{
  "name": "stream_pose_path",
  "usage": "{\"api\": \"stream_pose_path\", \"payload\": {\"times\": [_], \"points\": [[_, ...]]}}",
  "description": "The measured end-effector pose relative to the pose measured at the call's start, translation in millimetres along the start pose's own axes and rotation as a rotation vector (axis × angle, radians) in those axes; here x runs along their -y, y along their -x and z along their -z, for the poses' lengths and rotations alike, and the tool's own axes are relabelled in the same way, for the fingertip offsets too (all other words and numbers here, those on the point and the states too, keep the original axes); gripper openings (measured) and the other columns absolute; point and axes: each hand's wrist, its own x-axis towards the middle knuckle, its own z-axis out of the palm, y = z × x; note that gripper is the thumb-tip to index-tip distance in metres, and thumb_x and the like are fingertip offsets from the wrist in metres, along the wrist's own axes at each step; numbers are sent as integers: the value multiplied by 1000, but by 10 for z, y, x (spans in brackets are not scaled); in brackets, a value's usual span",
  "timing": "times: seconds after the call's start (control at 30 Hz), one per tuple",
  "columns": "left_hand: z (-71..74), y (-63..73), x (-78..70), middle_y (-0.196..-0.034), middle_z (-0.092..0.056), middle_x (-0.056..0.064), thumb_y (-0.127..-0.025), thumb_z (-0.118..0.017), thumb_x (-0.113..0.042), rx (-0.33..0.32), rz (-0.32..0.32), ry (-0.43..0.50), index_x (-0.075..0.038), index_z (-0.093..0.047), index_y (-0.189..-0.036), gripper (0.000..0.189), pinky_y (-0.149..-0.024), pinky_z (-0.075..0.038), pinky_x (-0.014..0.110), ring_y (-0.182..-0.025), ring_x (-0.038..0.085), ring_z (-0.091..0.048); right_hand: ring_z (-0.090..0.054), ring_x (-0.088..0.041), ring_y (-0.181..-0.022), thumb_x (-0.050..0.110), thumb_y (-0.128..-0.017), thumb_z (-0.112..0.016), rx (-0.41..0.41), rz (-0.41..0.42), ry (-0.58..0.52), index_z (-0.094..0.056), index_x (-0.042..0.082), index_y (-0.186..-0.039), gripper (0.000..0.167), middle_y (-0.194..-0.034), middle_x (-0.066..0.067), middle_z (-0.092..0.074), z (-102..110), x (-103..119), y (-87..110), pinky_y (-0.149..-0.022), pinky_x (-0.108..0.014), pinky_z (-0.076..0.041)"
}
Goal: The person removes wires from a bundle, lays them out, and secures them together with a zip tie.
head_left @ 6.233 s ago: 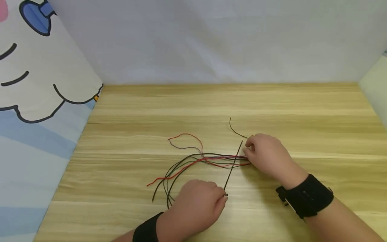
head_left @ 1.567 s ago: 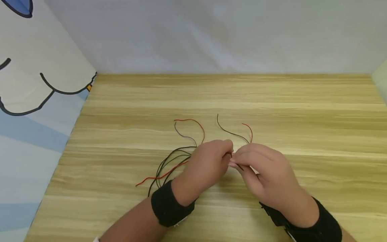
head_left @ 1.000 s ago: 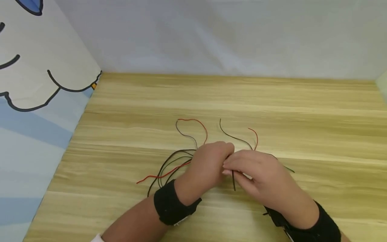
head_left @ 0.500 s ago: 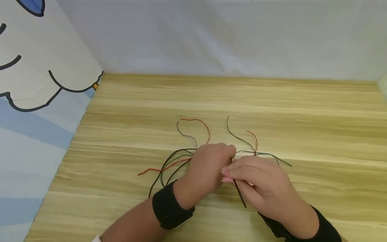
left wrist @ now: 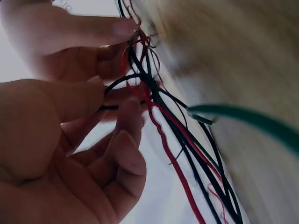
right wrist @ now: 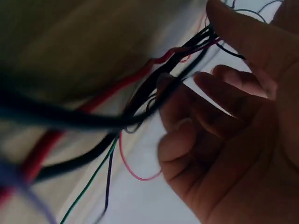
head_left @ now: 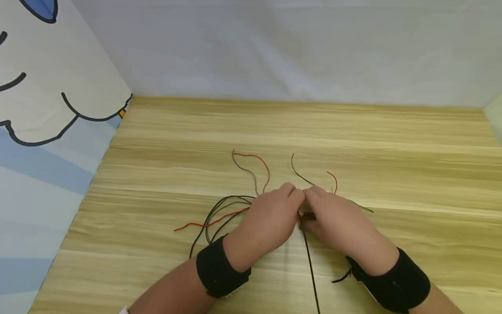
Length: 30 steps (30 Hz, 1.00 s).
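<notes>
A bundle of thin black, red and green wires (head_left: 221,205) (left wrist: 166,140) lies across the table, its middle hidden under both hands. A black cable tie (head_left: 310,261) trails from between the hands toward the near edge; close up, a black loop (left wrist: 117,79) bends around the bundle. My left hand (head_left: 270,218) pinches this loop between thumb and fingers in the left wrist view. Fingertips close beside it, my right hand (head_left: 349,222) grips the wires (right wrist: 198,42) with its thumb over them in the right wrist view.
Loose red and dark wire ends (head_left: 251,155) curl behind the left hand. More wire ends (head_left: 300,174) spread beyond the right hand. The wood-grain table (head_left: 412,152) meets a pale back wall (head_left: 274,48) and a printed cloth (head_left: 43,183) at left. Black wristbands (head_left: 223,266) circle both wrists.
Earlier the left hand held the tie lower, apart from the bundle. My right hand has since left the tie's tail and moved up to the left fingertips; the tail now reaches farther toward me.
</notes>
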Motion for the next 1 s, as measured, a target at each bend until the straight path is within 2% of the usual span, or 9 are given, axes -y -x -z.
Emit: {"api": "stream_pose_path", "payload": {"times": [0.13,0.23,0.4,0.5,0.7,0.83,1.0], "points": [[-7,-14,0,-85,-59,-5,-94,-60,-23,150,-14,-30,-18,-57,-99,7,-57,-46,27,-73,13,-60,-59,-14,-78,27,-86,-70,46,-16,42,-61,20,-95,15,-89,5,-56,-62,-27,-35,-69,-35,-49],[-15,-20,20,-80,-60,-5,-94,-59,-20,193,-27,-63,-18,-56,-95,3,-57,-46,30,-72,14,-61,-60,-16,-78,23,-86,-70,46,3,79,-63,21,-86,7,-83,6,-57,-71,-46,-40,-69,-35,-50],[8,-4,107,-70,-54,-5,-92,-60,-16,189,-10,-74,-17,-54,-86,9,-50,-41,27,-63,13,-56,-47,-11,-62,23,-84,-72,21,27,105,-52,21,-69,25,-70,8,-47,-68,-67,-43,-57,-29,-40],[30,51,213,-68,-50,-5,-91,-60,-14,190,26,-29,-18,-51,-80,15,-50,-38,26,-60,12,-50,-41,-11,-60,25,-83,-73,19,27,108,-47,20,-67,31,-68,8,-44,-69,-74,-48,-54,-27,-36],[66,253,489,-66,-43,-5,-93,-55,-12,92,95,73,-20,-46,-70,26,-51,-35,24,-58,11,-40,-40,-11,-59,23,-82,-74,46,13,98,-46,20,-67,32,-69,7,-43,-68,-76,-46,-53,-27,-35],[102,340,597,-64,-43,-7,-94,-57,-16,53,132,127,-23,-45,-68,29,-51,-33,23,-56,10,-34,-41,-12,-59,23,-81,-74,44,-9,96,-46,20,-65,33,-68,7,-44,-49,-76,-39,-53,-27,-35],[114,354,643,-67,-44,-9,-92,-61,-19,29,109,146,-24,-48,-70,26,-53,-36,23,-58,9,-38,-45,-14,-64,25,-77,-78,8,18,157,-52,19,-69,28,-70,7,-46,-19,-34,-17,-57,-29,-38]]}}
